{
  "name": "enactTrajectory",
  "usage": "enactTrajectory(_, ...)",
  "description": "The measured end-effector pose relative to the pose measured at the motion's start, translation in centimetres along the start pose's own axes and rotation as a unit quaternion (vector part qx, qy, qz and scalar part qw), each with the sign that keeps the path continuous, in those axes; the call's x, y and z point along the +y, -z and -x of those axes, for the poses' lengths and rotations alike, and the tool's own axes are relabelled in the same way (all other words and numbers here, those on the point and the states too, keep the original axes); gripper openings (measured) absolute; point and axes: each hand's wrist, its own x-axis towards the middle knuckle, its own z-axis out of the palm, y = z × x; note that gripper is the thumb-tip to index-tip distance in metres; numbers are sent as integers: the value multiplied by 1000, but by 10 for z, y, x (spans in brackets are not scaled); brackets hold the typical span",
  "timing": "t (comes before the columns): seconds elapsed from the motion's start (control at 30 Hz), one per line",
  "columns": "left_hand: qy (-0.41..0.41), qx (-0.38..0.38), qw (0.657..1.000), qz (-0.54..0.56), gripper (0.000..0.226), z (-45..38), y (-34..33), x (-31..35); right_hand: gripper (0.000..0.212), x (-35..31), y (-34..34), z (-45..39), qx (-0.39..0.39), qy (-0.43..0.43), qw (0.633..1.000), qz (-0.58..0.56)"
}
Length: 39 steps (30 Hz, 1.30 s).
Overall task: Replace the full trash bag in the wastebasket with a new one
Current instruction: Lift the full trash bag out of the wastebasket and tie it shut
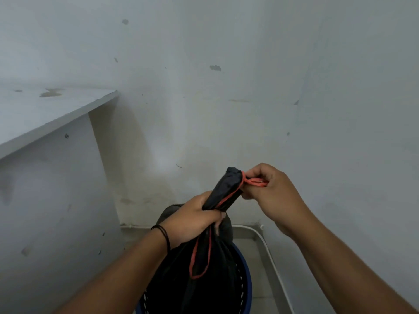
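Head view: left hand [192, 219] fist-gripped round the gathered neck of the black bag [204, 268], thin crinkled plastic, twisted into a stiff rope shape above the fist. Right hand [269, 191] pinches the red drawstring [255, 182] looped round the neck tip; second loop hangs slack below the left fist. Bag sits in the blue bin [246, 288], perforated wall, round rim, on the floor at the wall corner. White shelf [45, 114] edge upper left, well apart; white pipe [267, 245] runs just right of the bin.
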Motion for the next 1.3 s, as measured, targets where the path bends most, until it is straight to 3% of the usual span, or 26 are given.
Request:
enactTrajectory(0.1,-44,62,985,-153,4,-2,0,-10,12,16,-3,6,-2,-74,997,-16)
enactTrajectory(0.13,-55,72,976,-198,2,-1,0,-14,21,19,-1,9,-28,-74,995,60)
enactTrajectory(0.17,-58,74,968,-234,3,-1,-1,-16,45,21,1,10,-62,-59,980,179)
enactTrajectory(0.23,-59,56,956,-283,6,-1,-2,-18,99,23,5,14,-78,40,905,415)
enactTrajectory(0.27,-61,42,953,-295,6,-1,-2,-18,110,21,2,15,-72,114,858,495)
enactTrajectory(0.33,-81,22,950,-300,7,-1,-2,-16,97,20,-11,16,-118,177,788,578)
enactTrajectory(0.37,-91,16,949,-301,11,-1,-1,-17,76,22,-19,14,-155,169,781,581)
enactTrajectory(0.43,-96,12,946,-309,5,1,4,-20,38,29,-24,9,-180,150,816,529)
enactTrajectory(0.47,-96,12,944,-316,8,3,7,-22,30,34,-24,7,-164,156,848,480)
enactTrajectory(0.57,-83,21,941,-328,17,5,17,-36,31,52,-23,4,-81,171,919,345)
enactTrajectory(0.63,-32,10,976,-213,8,6,17,-45,38,67,-30,5,-30,149,945,288)
enactTrajectory(0.73,49,93,993,57,13,2,2,-51,43,90,-55,17,3,68,972,223)
enactTrajectory(0.77,79,135,974,163,17,0,-4,-51,47,94,-66,25,-15,30,983,179)
enactTrajectory(0.83,126,192,921,314,25,-4,-14,-47,75,99,-89,41,-87,-35,991,95)
enactTrajectory(0.93,188,219,895,339,32,-6,-12,-47,101,106,-112,56,-172,-31,980,92)
enactTrajectory(1.03,203,177,893,362,45,-2,-2,-49,91,109,-115,53,-165,-31,983,71)
enactTrajectory(1.1,198,125,898,372,46,4,-1,-46,71,111,-114,50,-111,-25,991,76)
enactTrajectory(1.17,184,98,921,329,42,4,-4,-45,52,115,-114,49,-62,-11,995,81)
enactTrajectory(1.2,161,103,950,247,38,4,-5,-46,47,116,-112,48,-45,-3,996,74)
enactTrajectory(1.23,122,110,982,91,36,4,-4,-48,45,116,-109,44,-23,2,998,61)
enactTrajectory(1.27,64,112,985,-115,39,5,-4,-55,43,115,-105,38,-3,4,999,45)
enactTrajectory(1.3,2,120,945,-303,47,7,-4,-63,41,113,-100,32,8,0,1000,27)
